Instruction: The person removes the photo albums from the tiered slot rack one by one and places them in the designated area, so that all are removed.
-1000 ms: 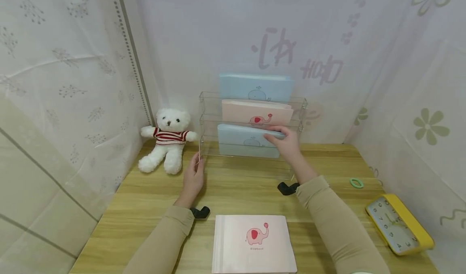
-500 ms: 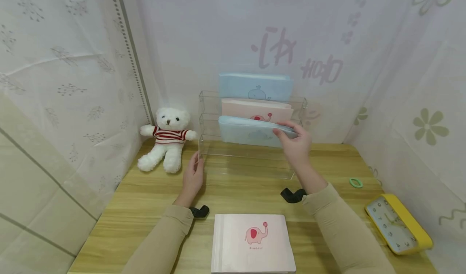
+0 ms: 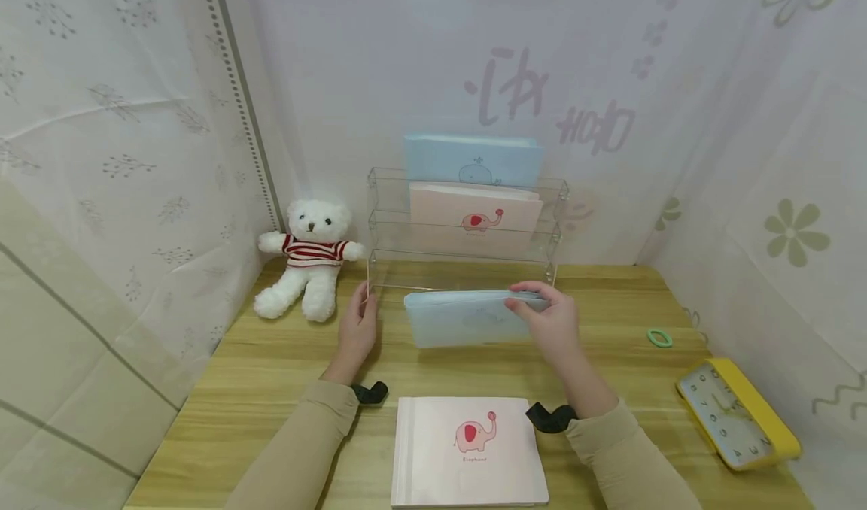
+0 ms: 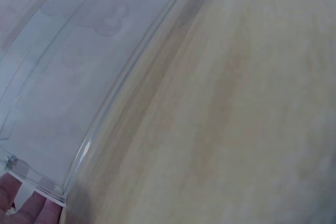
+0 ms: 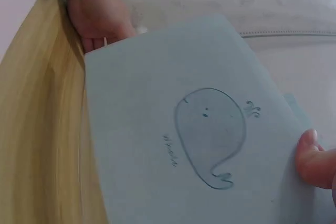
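My right hand [image 3: 555, 331] pinches a light-blue book [image 3: 450, 323] by its upper right corner. The book hangs over the table, in front of a clear tiered rack [image 3: 467, 271]. In the right wrist view, its cover bears a whale drawing [image 5: 210, 129], and my thumb [image 5: 312, 158] presses on the cover. My left hand [image 3: 357, 335] grips the rack's left side panel at the front, low down; in the left wrist view its fingers [image 4: 31, 208] lie against the panel's edge. A pink elephant book [image 3: 433, 213] and another blue whale book [image 3: 433, 162] stand in the rack behind.
A second pink elephant book [image 3: 467, 484] lies flat at the front of the wooden table [image 3: 271, 390]. Left of the rack sits a white teddy bear [image 3: 314, 253]. To the right are a green ring [image 3: 658, 338] and a yellow alarm clock [image 3: 762, 412]. Patterned curtains surround the table.
My right hand has lifted the blue book out of the rack's front tier and brought it forward and down. My left hand stays on the rack's side.
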### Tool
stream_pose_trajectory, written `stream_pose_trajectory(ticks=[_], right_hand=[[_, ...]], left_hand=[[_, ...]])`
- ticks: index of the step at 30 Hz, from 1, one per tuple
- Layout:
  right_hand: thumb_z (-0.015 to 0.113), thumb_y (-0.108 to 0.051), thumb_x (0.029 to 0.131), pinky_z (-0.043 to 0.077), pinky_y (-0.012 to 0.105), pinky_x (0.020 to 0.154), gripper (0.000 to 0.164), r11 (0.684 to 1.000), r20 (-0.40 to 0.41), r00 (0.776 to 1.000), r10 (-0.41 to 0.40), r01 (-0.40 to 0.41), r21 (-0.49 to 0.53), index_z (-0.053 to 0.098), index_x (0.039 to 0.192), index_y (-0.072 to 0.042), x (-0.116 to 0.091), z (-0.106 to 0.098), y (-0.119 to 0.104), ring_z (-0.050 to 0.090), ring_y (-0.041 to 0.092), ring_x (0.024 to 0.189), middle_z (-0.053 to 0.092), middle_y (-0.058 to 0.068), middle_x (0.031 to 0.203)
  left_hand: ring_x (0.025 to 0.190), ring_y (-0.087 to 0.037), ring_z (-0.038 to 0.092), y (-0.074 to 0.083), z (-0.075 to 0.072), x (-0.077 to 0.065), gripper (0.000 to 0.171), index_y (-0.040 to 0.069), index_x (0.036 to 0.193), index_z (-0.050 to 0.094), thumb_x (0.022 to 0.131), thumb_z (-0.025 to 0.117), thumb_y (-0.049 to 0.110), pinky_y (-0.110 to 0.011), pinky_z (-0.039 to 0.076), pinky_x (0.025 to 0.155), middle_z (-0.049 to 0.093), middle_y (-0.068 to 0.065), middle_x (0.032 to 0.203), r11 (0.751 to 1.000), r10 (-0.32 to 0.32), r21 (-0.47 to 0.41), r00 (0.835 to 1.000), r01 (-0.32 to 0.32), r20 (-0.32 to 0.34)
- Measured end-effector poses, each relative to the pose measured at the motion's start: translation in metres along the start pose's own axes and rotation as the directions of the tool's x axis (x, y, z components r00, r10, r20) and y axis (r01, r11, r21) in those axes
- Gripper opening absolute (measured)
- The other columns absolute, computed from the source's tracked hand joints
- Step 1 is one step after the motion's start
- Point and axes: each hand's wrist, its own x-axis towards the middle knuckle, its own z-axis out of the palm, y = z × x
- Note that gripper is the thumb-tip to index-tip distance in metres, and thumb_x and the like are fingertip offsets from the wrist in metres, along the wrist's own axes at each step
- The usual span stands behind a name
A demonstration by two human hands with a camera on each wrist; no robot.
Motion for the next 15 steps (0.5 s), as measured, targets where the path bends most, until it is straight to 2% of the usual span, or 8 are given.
stream_pose_trajectory(ticks=[4,8,12,15], right_hand=[[0.091,-0.01,0.091,0.051,0.015,0.087,0.023,1.0,0.044,0.999,0.023,-0.023,0.006,0.084,0.112,-0.005,-0.004,0.006,0.011,0.066,0.02,0.123,0.08,0.016,0.127],[0.089,-0.009,0.093,0.054,0.021,0.085,0.024,0.997,0.095,0.993,0.075,-0.076,0.0,0.082,0.116,-0.005,-0.004,0.011,0.016,0.064,0.029,0.129,0.076,0.016,0.135],[0.086,-0.01,0.096,0.053,0.037,0.104,0.028,0.992,0.134,0.983,0.125,-0.124,-0.015,0.08,0.123,-0.005,-0.005,0.011,0.02,0.058,0.032,0.142,0.072,0.015,0.143],[0.084,-0.009,0.098,0.045,0.051,0.12,0.032,0.99,0.155,0.977,0.143,-0.143,-0.01,0.077,0.128,-0.002,-0.007,0.007,0.025,0.053,0.035,0.149,0.07,0.016,0.146]], left_hand=[[0.152,-0.044,0.055,0.001,-0.003,0.0,0.053,0.02,0.17,0.042,0.119,0.047,0.036,-0.063,0.045,0.125,0.05,-0.019,0.17,1.0,-0.018,0.008,1.0,0.018,0.011],[0.153,-0.044,0.054,0.002,-0.004,0.001,0.053,0.021,0.17,0.041,0.12,0.046,0.035,-0.063,0.045,0.125,0.049,-0.019,0.171,1.0,-0.009,0.012,1.0,0.009,0.014],[0.153,-0.045,0.053,0.003,-0.004,0.001,0.052,0.019,0.17,0.042,0.12,0.047,0.032,-0.064,0.045,0.125,0.049,-0.019,0.171,1.0,-0.01,0.003,1.0,0.01,0.01],[0.153,-0.045,0.053,0.002,-0.002,0.001,0.052,0.018,0.17,0.041,0.12,0.047,0.032,-0.064,0.045,0.124,0.049,-0.018,0.171,1.0,-0.017,0.007,1.0,0.017,0.018]])
